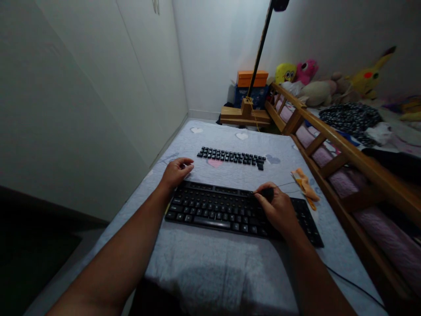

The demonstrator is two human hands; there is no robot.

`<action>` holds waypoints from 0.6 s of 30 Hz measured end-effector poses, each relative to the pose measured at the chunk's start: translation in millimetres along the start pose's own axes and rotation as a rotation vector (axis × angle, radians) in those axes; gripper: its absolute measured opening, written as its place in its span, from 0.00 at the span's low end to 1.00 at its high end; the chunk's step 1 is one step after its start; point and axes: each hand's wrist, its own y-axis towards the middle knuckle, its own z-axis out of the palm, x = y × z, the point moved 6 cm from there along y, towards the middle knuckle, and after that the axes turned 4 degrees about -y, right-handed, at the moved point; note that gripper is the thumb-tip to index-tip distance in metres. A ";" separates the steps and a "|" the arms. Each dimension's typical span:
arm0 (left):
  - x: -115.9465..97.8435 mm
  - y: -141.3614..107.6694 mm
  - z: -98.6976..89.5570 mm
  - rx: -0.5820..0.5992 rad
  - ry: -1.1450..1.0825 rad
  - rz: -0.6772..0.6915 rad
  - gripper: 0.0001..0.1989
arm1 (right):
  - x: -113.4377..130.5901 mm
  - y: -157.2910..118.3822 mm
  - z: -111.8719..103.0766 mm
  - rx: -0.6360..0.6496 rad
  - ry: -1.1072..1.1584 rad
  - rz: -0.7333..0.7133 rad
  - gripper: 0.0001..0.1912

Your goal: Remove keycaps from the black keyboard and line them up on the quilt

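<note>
A black keyboard lies slightly slanted on the cloth-covered table, with keys absent from its upper rows. My right hand is over its right part, thumb and fingers pinched at a small dark tool whose tip meets the top row. Resting at the keyboard's upper left corner, my left hand has its fingers loosely curved and a gap between thumb and forefinger, with nothing seen in it. Beyond the keyboard, loose black keycaps are laid out in rows.
An orange-handled brush and an orange cloth lie right of the keyboard. A wooden bed rail borders the table's right side. A wooden stand with a black pole is behind. The keyboard cable runs off at lower right.
</note>
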 end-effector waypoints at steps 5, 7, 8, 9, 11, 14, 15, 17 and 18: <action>-57.0 -17.1 -6.9 -0.026 0.149 0.208 0.15 | -3.8 -5.5 -0.4 -0.084 0.008 -0.044 0.04; -84.6 -29.9 3.9 0.060 0.154 0.250 0.12 | -4.7 -6.9 0.5 -0.083 0.015 -0.058 0.04; -97.8 -37.1 13.1 0.136 0.147 0.269 0.12 | -4.3 -7.6 1.4 -0.077 0.018 -0.069 0.04; -110.0 -44.7 23.6 0.217 0.135 0.286 0.12 | -3.6 -8.3 2.5 -0.071 0.021 -0.081 0.04; -130.2 -59.3 45.6 0.359 0.120 0.326 0.11 | -1.6 -9.7 5.1 -0.060 0.028 -0.102 0.04; -146.2 -74.9 76.1 0.492 0.186 0.380 0.12 | 0.1 -11.3 8.8 -0.044 0.045 -0.113 0.03; -148.3 -77.7 84.3 0.511 0.214 0.390 0.13 | 0.2 -11.6 9.8 -0.039 0.055 -0.114 0.03; -149.8 -80.2 97.6 0.525 0.260 0.397 0.14 | 0.0 -12.0 11.0 -0.033 0.080 -0.118 0.03; -149.6 -80.4 102.9 0.528 0.271 0.390 0.15 | -0.1 -12.2 11.4 -0.032 0.093 -0.123 0.03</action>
